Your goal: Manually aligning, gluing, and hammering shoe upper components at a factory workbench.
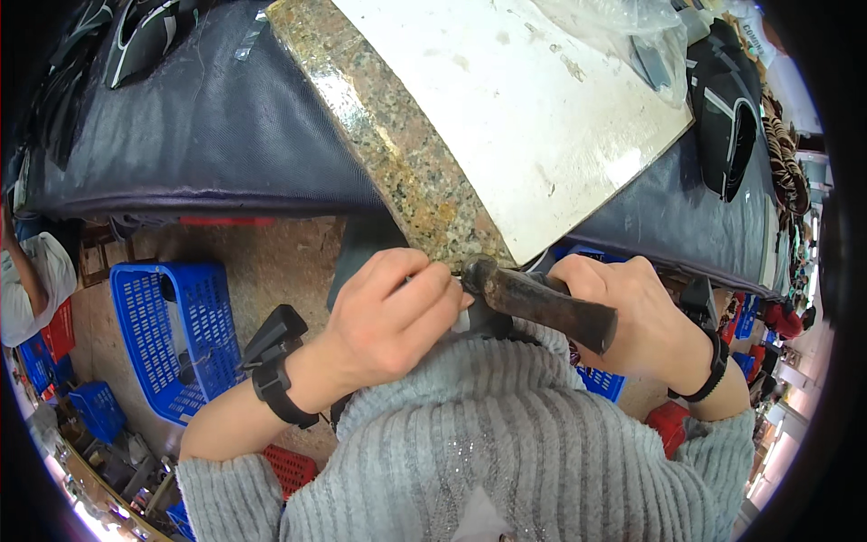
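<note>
My right hand (637, 312) is closed round the handle of a hammer, just below the near corner of a speckled stone slab (411, 163). The worn, dark hammer head (551, 309) points across toward my left hand, and its rounded face is close to the slab's edge. Beside that face, the fingers of my left hand (388, 316) are pinched together at the slab's near end. Whatever lies between those fingertips is hidden or too small to name. A stained white board (506, 99) covers most of the slab's right part.
Dark padded covering (217, 117) spreads over the table on both sides. Black pieces with white trim, like shoe uppers, lie at left (140, 41) and right (727, 113). Clear plastic (623, 36) rests on the board. A blue basket (172, 334) stands on the floor, left.
</note>
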`<state>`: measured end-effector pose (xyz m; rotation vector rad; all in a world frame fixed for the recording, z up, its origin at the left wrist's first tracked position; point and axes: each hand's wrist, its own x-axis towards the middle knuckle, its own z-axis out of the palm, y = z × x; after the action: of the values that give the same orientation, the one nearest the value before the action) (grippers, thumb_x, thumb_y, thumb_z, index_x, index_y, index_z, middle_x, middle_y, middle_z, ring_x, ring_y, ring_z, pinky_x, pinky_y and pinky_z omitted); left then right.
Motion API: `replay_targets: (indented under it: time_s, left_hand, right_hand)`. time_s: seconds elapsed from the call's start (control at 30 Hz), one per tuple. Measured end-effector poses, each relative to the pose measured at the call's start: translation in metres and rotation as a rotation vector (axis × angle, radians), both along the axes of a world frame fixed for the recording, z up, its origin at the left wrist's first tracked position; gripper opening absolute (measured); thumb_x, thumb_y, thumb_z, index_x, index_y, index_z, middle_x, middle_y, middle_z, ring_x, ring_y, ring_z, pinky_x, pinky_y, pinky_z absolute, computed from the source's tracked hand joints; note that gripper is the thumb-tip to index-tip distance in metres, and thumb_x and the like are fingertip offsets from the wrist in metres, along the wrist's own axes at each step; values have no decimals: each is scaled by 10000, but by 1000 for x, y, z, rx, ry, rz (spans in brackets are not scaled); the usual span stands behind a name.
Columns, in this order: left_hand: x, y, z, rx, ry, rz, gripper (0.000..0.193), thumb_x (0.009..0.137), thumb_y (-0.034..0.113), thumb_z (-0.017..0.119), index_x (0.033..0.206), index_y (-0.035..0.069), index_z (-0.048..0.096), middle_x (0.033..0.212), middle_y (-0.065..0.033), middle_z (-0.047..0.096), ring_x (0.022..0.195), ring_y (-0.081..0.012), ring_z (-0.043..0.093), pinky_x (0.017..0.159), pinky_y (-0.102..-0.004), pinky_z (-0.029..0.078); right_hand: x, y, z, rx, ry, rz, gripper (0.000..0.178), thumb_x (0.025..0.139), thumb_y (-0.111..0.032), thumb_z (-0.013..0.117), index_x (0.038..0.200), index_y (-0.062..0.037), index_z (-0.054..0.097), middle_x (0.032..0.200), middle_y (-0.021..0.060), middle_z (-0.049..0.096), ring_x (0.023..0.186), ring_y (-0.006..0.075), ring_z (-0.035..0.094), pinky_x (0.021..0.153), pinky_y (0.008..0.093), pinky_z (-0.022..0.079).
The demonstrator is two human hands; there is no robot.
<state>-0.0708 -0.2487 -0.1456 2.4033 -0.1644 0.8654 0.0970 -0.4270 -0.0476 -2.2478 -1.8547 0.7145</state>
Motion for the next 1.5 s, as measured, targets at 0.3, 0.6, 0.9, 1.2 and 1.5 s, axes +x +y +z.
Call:
replay_targets:
  time_s: [0.3,0.6,0.9,1.2,1.5]
  left_hand:
    - [-9,5,1,-41,65,7,305,633,50,836,887,18,671,888,-82,613,817,-255,590,698,-353,493]
    - [-10,6,-4,109,-34,-10,272,685,79,782,907,-28,666,908,-92,614,848,-255,593,667,-352,535]
    - [-12,0,0,15,16,45,311,645,55,826,918,25,682,899,-62,630,814,-252,594,681,-342,491]
    - [4,-25,12,13,131,156,314,669,44,808,953,29,677,958,-59,613,888,-260,574,744,-366,479]
    - [-4,-20,4,89,76,143,286,696,43,767,966,-18,696,992,-87,639,881,-248,588,726,-351,502]
  right_hand:
    - [4,1,-2,75,1,47,326,794,-206,753,974,-18,556,757,105,618,628,296,644,519,377,490]
    - [7,11,7,-14,2,100,323,806,-225,726,949,-13,530,753,104,605,638,304,643,525,389,487]
    - [6,9,13,-8,-48,34,346,806,-262,735,991,-29,558,777,99,622,668,308,660,536,380,495]
    - [-3,-19,4,50,-76,-52,296,756,-96,718,969,-14,528,756,106,596,594,294,614,481,378,435]
    - [13,-17,4,18,37,-36,281,751,-85,717,960,-29,536,804,104,631,657,287,650,526,376,473]
